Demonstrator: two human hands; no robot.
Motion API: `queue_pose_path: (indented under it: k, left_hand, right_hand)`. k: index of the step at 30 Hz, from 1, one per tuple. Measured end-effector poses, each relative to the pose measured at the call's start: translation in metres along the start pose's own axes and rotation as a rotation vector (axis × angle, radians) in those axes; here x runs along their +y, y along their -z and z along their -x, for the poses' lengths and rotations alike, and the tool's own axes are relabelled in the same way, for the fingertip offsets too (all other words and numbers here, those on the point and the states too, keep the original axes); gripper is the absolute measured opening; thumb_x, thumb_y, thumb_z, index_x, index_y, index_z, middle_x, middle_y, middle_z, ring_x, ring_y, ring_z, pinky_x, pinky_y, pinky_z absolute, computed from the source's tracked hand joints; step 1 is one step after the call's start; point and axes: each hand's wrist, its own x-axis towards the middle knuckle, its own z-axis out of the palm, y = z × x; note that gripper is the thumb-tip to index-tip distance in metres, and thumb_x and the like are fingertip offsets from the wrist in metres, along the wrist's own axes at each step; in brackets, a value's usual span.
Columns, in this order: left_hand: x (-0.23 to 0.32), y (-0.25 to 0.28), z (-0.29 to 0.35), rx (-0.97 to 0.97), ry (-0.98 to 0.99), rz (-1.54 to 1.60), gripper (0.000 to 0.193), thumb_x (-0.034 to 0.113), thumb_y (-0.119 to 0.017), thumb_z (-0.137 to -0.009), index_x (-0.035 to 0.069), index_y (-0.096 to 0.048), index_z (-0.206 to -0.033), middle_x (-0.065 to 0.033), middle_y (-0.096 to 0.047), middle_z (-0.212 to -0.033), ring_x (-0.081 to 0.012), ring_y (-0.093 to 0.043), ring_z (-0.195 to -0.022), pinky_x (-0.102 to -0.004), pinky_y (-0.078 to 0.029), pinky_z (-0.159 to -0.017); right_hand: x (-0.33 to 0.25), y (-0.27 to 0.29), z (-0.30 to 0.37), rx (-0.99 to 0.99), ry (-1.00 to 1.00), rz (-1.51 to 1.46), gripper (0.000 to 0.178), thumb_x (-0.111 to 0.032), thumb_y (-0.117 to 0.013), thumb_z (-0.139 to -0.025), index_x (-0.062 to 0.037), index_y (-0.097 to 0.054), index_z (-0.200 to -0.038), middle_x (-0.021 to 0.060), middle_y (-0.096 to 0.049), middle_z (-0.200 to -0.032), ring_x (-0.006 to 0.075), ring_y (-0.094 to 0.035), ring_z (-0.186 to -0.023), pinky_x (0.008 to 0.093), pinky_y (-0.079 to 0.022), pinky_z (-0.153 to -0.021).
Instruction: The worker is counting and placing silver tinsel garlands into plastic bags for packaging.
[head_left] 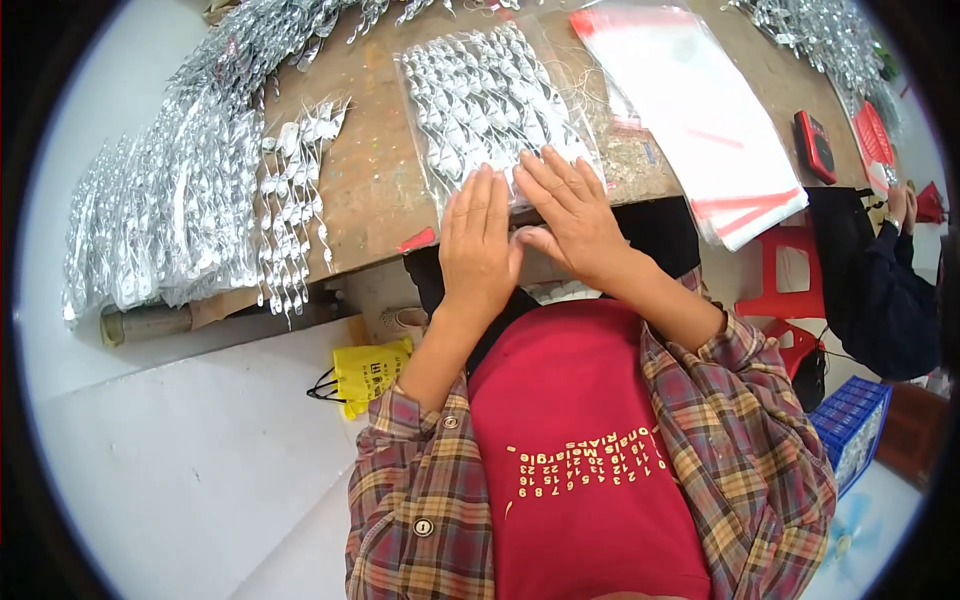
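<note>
A clear plastic bag (412, 118) lies flat on the table near its front edge, with rows of silver twisted spiral strips (482, 85) inside. My left hand (480, 235) rests flat on the near end of the bag, fingers stretched out. Beside it, my right hand (574, 212) presses flat on the same end, its fingers stretched and slightly spread, the thumb pointing toward the left hand. Nothing is gripped in either hand. The bag's near edge is partly hidden under my palms.
At left, a large pile of bagged silver spirals (190, 190) and a loose bunch (292, 190) hang over the table (365, 190) edge. To the right lie a stack of clear, red-edged bags (690, 90) and a red-black device (815, 147). Another person's hand (902, 205) shows far right.
</note>
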Motion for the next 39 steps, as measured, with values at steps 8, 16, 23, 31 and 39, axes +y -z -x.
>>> queue_pose_path:
  k: [8,16,23,31,39]
  left_hand:
    - [-0.003,-0.017,0.009,-0.115,0.164,-0.09,0.071,0.011,-0.07,-0.073,0.003,-0.04,-0.137,-0.0175,-0.038,-0.143,-0.0356,-0.034,-0.133,-0.0442,-0.031,-0.107]
    - [0.002,-0.017,0.021,-0.111,0.284,-0.153,0.086,0.015,-0.074,-0.072,0.006,-0.027,-0.144,-0.0272,-0.03,-0.145,-0.0404,-0.034,-0.131,-0.0467,-0.029,-0.107]
    - [-0.019,0.021,0.024,-0.177,0.391,0.119,0.074,0.016,-0.07,-0.079,0.004,-0.033,-0.142,-0.0211,-0.038,-0.142,-0.0377,-0.039,-0.129,-0.0443,-0.029,-0.107]
    - [0.016,0.013,0.036,-0.226,1.035,1.236,0.03,0.03,-0.051,-0.096,0.003,-0.058,-0.108,-0.009,-0.065,-0.094,-0.0139,-0.063,-0.076,-0.0241,-0.05,-0.066]
    - [0.025,0.012,0.024,0.115,1.101,2.043,0.045,0.029,-0.052,-0.096,0.003,-0.042,-0.132,-0.0137,-0.057,-0.123,-0.0213,-0.058,-0.111,-0.0408,-0.046,-0.096]
  right_hand:
    - [0.028,-0.01,0.011,0.01,-0.09,0.02,0.065,-0.029,-0.064,-0.083,-0.0138,-0.038,-0.141,0.0166,-0.028,-0.149,0.0328,-0.029,-0.137,0.0472,-0.025,-0.109]
    - [0.031,-0.006,0.035,-0.013,-0.18,0.138,0.075,-0.034,-0.066,-0.081,-0.0045,-0.032,-0.142,0.0168,-0.032,-0.147,0.0305,-0.03,-0.137,0.0462,-0.023,-0.11]
    - [0.042,-0.008,0.032,0.137,-0.199,0.249,0.063,-0.035,-0.071,-0.075,-0.0096,-0.049,-0.128,0.011,-0.049,-0.133,0.0276,-0.042,-0.127,0.049,-0.029,-0.104]
    - [0.055,0.014,0.018,0.26,0.109,0.188,0.015,-0.014,-0.072,-0.071,-0.0115,-0.06,-0.079,0.0029,-0.055,-0.077,0.0224,-0.056,-0.076,0.0396,-0.036,-0.075]
    - [-0.006,0.047,0.006,0.177,0.249,0.09,0.014,-0.008,-0.07,-0.072,-0.0099,-0.057,-0.077,0.0046,-0.05,-0.075,0.0237,-0.05,-0.073,0.0411,-0.033,-0.076]
